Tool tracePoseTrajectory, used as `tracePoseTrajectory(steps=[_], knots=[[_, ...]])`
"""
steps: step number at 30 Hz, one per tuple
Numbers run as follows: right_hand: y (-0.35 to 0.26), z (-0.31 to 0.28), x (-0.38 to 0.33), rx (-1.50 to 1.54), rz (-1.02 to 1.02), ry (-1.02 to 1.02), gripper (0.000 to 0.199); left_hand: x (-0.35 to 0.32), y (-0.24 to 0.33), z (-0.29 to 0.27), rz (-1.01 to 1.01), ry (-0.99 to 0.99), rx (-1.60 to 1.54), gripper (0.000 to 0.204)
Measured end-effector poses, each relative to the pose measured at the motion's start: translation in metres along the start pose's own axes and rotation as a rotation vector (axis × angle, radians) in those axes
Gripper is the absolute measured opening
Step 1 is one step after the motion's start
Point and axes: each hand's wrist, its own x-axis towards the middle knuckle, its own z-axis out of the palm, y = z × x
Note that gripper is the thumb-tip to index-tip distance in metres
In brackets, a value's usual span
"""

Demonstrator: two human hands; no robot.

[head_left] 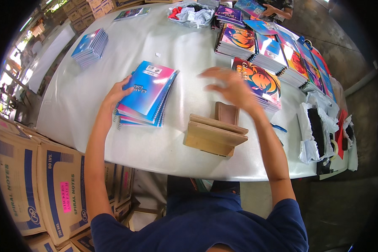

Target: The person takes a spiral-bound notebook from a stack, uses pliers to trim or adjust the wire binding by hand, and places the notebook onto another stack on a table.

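Notebook stacks (149,98): one against left hand (119,91), one near right hand (232,87).

both bare arms out front, left arm (98,145) near straight, left hand (118,92) back upward, thumb pointing inward, right arm (269,140) angled inward, right hand (232,87) blurred from here, fingers pointing left, thumb held apart

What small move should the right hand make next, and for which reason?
Probably the right hand should come to the right side of the blue and pink notebooks and gently push their edges even. The pile looks uneven, with lower notebooks sticking out, while the left hand already touches its left side. The right hand is blurred, but seems to hold nothing.
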Motion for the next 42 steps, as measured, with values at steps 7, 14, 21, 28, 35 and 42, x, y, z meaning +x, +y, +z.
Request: tracePoseTrajectory(steps=[7,14,21,28,35,42], knots=[[0.127,-0.109,-0.106,-0.526,0.924,0.338,0.042,-0.006,-0.028,0.004,0.086,0.059,0.027,0.069],[0.159,-0.125,-0.135,-0.220,0.905,0.521,0.042,-0.017,0.014,0.043,0.302,0.451,0.526,0.068],[0.165,-0.139,-0.142,0.034,1.030,0.404,0.034,-0.012,0.120,0.142,0.640,0.210,0.243,0.063],[0.073,-0.130,-0.126,0.099,0.595,0.699,0.018,-0.022,0.174,0.191,0.541,0.069,-0.243,0.074],[-0.047,-0.029,-0.165,0.695,0.340,0.860,0.035,-0.083,0.193,0.146,0.363,-0.408,-0.469,0.046],[-0.038,-0.007,-0.180,0.588,0.275,0.733,0.037,-0.118,0.181,0.151,0.567,-0.349,-0.606,0.034]])
